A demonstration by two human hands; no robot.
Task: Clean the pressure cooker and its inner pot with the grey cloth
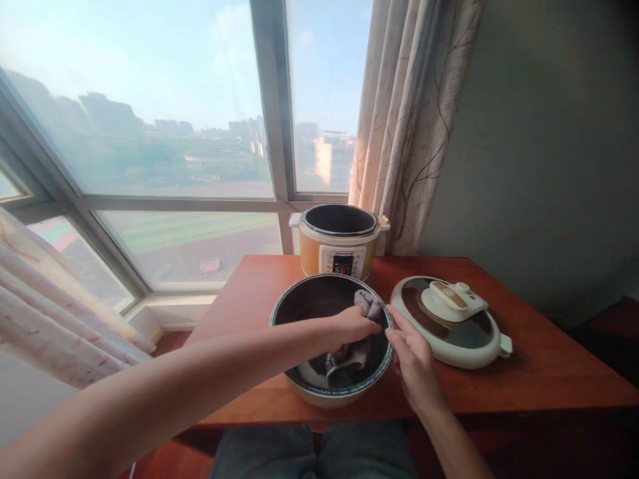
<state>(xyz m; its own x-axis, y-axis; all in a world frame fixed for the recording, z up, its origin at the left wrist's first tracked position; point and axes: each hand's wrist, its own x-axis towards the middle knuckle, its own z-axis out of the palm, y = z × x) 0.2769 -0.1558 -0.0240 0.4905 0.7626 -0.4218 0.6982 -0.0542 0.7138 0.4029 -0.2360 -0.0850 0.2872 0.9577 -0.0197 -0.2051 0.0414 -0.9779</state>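
Observation:
A dark inner pot (309,299) with a speckled rim stands near the table's front edge, its mouth facing up. Reaching into it, my left hand (353,327) is closed around a grey cloth (368,305), which bunches above the fingers and hangs below them against the inside of the pot. My right hand (412,349) grips the pot's rim on the right side, thumb and fingers at the edge. Some fingers of both hands are hidden.
Behind the pot stands an electric pressure cooker (312,249) with a control panel. Its lid (469,352) lies to the right on the wooden table (539,359). A window (174,133) and a curtain (409,100) are beyond the table, a wall (539,166) at the right.

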